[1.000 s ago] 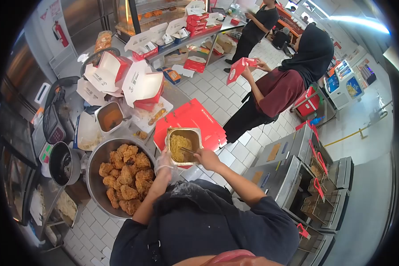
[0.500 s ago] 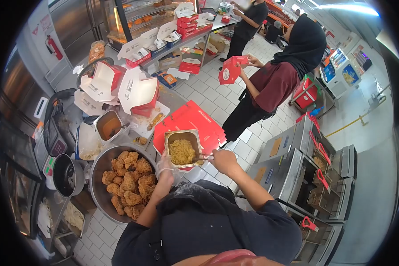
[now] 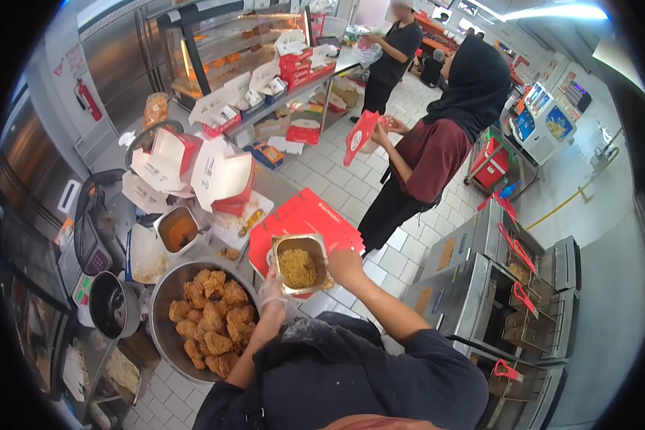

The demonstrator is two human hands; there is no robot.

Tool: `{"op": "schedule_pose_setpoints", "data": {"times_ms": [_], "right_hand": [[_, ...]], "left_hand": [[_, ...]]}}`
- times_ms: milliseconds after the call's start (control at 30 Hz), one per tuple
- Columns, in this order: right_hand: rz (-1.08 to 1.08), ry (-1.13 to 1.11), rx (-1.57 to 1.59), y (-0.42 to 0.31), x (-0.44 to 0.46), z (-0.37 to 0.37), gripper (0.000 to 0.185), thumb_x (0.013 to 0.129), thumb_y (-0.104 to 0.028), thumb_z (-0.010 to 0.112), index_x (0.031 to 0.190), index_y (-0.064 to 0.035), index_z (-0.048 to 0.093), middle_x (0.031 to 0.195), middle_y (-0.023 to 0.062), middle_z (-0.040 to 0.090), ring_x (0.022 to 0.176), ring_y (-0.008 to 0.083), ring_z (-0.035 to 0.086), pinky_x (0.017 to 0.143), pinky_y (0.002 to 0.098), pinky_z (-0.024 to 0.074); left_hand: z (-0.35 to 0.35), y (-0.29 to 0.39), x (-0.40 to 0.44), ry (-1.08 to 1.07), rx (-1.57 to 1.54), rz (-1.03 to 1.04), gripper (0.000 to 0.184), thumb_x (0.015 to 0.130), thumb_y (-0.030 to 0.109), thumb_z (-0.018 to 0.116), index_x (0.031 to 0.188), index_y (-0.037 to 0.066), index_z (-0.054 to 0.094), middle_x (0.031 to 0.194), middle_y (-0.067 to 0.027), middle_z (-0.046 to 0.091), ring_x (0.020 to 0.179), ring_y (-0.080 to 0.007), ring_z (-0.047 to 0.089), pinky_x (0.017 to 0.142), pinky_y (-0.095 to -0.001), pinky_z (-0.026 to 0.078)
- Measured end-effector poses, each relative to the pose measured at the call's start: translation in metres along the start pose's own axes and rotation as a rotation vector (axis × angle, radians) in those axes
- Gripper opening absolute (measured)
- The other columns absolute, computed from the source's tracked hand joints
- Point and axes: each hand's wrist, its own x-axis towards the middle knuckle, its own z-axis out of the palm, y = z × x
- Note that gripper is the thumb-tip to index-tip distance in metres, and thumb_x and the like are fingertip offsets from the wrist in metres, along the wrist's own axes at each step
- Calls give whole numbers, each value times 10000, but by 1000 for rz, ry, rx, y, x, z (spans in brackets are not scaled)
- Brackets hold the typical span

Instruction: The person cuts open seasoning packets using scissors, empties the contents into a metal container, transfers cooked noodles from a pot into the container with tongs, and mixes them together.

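My left hand [image 3: 273,290], in a clear glove, grips the left side of a square metal container [image 3: 321,247]. Yellow, noodle-like food [image 3: 297,268] lies inside it, and red flat cardboard [image 3: 304,215] shows beneath and behind. My right hand [image 3: 346,266] is closed at the container's right rim; whatever its fingers hold is hidden. To the left of my left hand, a large steel bowl [image 3: 158,308] holds several pieces of fried chicken [image 3: 213,319].
Open red-and-white boxes [image 3: 222,175] stand behind a container of orange-brown sauce [image 3: 178,231]. A black-lined pot [image 3: 113,304] and a scale [image 3: 80,290] are at left. A co-worker in a maroon top [image 3: 444,147] handles a red box [image 3: 362,136]. Fryers [image 3: 494,279] line the right.
My right hand has shifted slightly left to the container's rim, and the metal utensil seen in it earlier no longer shows. The co-worker's red box has turned and moved left.
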Motion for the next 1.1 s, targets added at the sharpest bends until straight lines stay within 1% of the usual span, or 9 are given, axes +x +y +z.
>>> {"op": "schedule_pose_setpoints", "data": {"times_ms": [167,233,367,500,667,800,900,967,1100], "right_hand": [[-67,-71,177,-9,5,35,379,919,-410,549,921,-46,657,788,176,683,794,378,673,678,495,530],[-125,-60,317,-9,9,63,398,932,-438,516,980,-59,627,802,193,670,796,397,655,698,509,511],[-69,5,458,-9,3,67,439,936,-437,517,875,-24,654,793,203,662,772,410,639,679,503,492],[-84,3,680,11,-5,78,359,952,-340,575,842,-7,654,675,171,631,616,290,624,591,391,464],[-10,-74,885,16,-24,62,398,1000,-347,516,770,-27,569,595,-4,439,570,98,391,532,293,352],[-8,-132,922,28,-29,48,419,993,-387,498,858,-4,600,626,71,493,589,158,454,583,342,405],[-45,-164,795,46,-26,43,417,990,-386,509,855,0,592,633,101,544,581,217,513,579,366,412],[-56,-146,359,35,-40,-7,406,932,-403,589,870,-2,611,722,184,655,729,378,651,638,426,491],[-11,-49,27,11,-56,-70,398,856,-418,670,902,-24,642,740,146,678,730,326,680,644,424,524]], "left_hand": [[-21,-8,0,-121,-169,70,505,924,92,507,1411,-7,413,1462,-124,421,1344,-203,379,1117,-321,270],[-24,12,-46,-318,-52,354,500,936,119,504,1410,-10,410,1467,-130,408,1346,-203,371,1117,-330,264],[-14,0,-30,-65,-52,113,494,942,140,501,1407,-2,415,1443,-123,422,1328,-202,382,1104,-330,276],[-6,1,-23,31,-63,48,489,948,162,499,1405,6,419,1420,-116,436,1309,-201,393,1090,-331,288],[-3,6,-20,47,-79,32,484,955,189,496,1401,16,425,1391,-108,454,1286,-199,407,1073,-331,302],[2,15,-23,49,-85,25,480,961,210,494,1398,23,430,1367,-102,469,1268,-197,418,1059,-331,314],[7,18,-26,39,-91,19,477,965,226,492,1396,29,434,1350,-97,479,1254,-196,426,1049,-332,323],[9,16,-23,41,-94,11,476,968,237,491,1395,33,436,1338,-94,486,1245,-195,432,1042,-332,329],[12,17,-22,49,-83,3,474,974,259,489,1392,41,441,1314,-87,501,1226,-194,443,1028,-332,341]]}}
